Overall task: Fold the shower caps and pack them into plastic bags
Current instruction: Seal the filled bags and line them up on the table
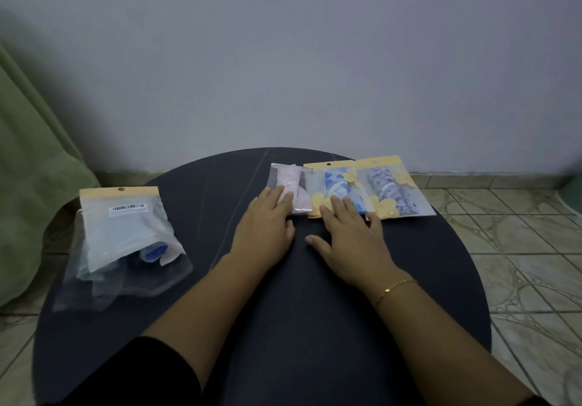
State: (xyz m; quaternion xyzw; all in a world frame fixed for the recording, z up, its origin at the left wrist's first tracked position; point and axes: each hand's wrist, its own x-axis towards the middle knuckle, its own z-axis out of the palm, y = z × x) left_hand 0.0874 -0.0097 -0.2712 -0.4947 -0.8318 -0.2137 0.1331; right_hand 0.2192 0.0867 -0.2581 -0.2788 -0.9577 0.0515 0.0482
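On a dark round table (pixel 283 327), mid-frame, the left hand (pixel 264 226) lies flat-fingered on the pink-cap bag (pixel 285 182); the right hand (pixel 349 235), fingers spread, presses the blue-cap bag (pixel 333 182).

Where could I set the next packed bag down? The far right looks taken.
Bare tabletop lies between the pile of bags on the left and the left hand. The near middle between the forearms is also bare. The far right is crowded: three packed bags overlap in a row under both hands.
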